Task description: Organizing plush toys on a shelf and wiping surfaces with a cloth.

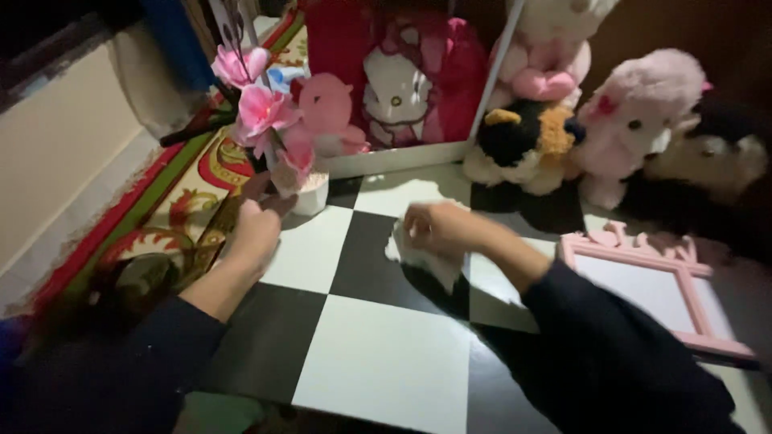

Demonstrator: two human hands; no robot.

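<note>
My left hand (256,221) reaches to a small white pot (312,195) of pink artificial flowers (261,108) at the left edge of the table, fingers touching the pot's side. Whether it grips the pot is unclear. My right hand (438,227) is closed on a white cloth (426,261) pressed flat on the black and white checkered tabletop (386,354), near the middle. Both arms wear dark sleeves.
A white-framed mirror (402,157) stands at the back, reflecting pink toys. Right of it sit a black, orange and white plush (523,141) and a pink plush dog (635,120). A pink framed board (655,285) lies at right. A patterned rug (193,193) covers the floor left.
</note>
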